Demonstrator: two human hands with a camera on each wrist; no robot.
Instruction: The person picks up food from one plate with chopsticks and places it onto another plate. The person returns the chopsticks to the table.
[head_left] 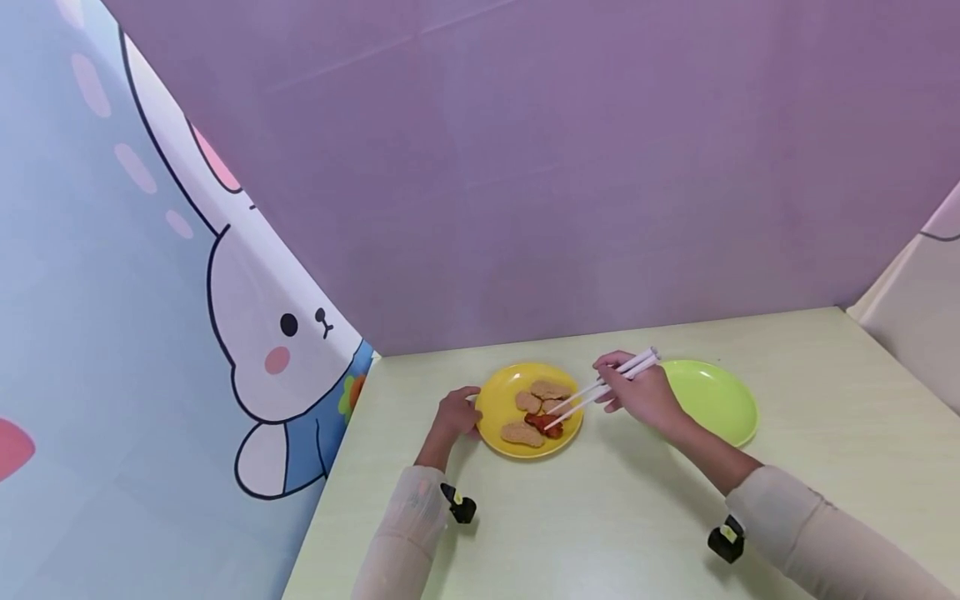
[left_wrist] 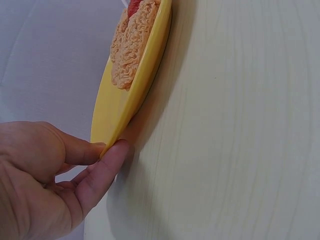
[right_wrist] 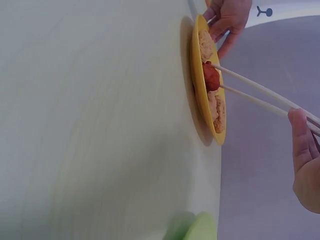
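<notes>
My left hand [head_left: 456, 413] pinches the left rim of a yellow plate [head_left: 495, 392], thumb on top and fingers beneath, as the left wrist view shows. Several tan, crumb-coated pieces of food [head_left: 522, 433] lie on that plate, with a dark red glazed piece [head_left: 534, 420] among them. In my right hand [head_left: 637, 392] is a pair of white chopsticks [head_left: 592, 392], held over the plate from the right. The chopstick tips are at the red piece, one at either side of it in the right wrist view.
A green plate [head_left: 712, 400] stands on the pale wooden table [head_left: 585, 525] to the right, partly behind my right hand and forearm. A purple backdrop [head_left: 600, 167] rises along the table's far edge. On the left is a panel with a cartoon rabbit [head_left: 255, 367].
</notes>
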